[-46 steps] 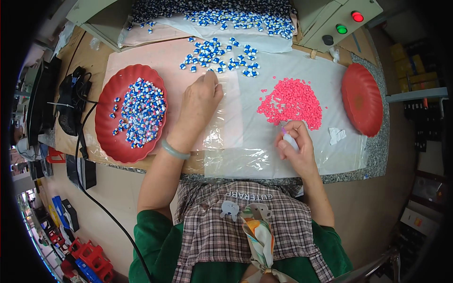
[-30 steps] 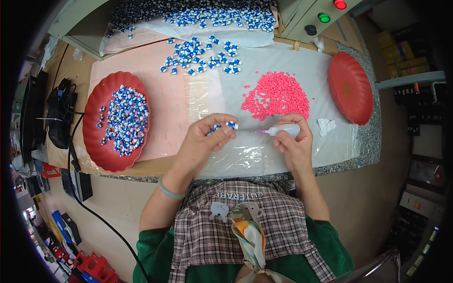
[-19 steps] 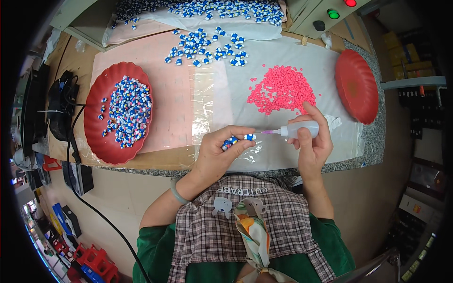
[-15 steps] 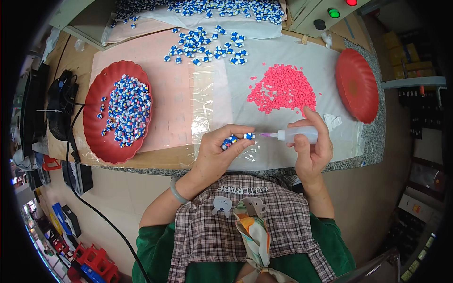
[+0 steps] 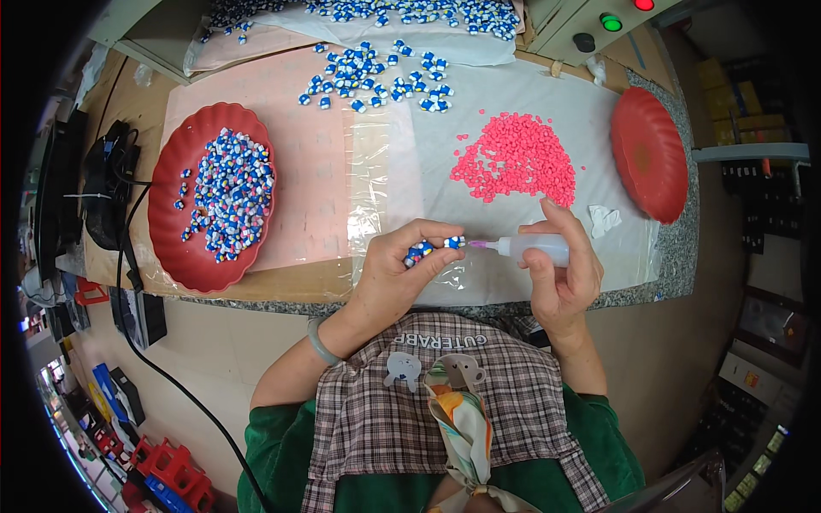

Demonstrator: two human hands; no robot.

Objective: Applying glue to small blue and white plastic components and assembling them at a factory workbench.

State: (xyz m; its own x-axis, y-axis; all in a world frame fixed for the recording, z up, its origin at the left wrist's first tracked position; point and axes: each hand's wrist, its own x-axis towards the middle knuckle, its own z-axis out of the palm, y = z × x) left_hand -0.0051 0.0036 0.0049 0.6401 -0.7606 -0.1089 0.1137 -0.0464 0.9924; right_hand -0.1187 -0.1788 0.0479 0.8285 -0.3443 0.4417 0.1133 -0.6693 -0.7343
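Several blue-and-white pieces (image 5: 417, 253) sit pinched in your left fingers (image 5: 430, 229); right fingers (image 5: 575, 232) curl round translucent bottle (image 5: 537, 249); apron (image 5: 359, 432) bears pale lettering (image 5: 440, 342).

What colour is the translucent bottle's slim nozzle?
The slim nozzle is pinkish purple, best in the head view.

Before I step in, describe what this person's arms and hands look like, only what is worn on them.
The left grip is an ungloved hand, with a smooth, pale grey-green bangle round the wrist. The right grip is ungloved too, with nothing visible round its wrist. Both forearms are bare below plain green sleeves.
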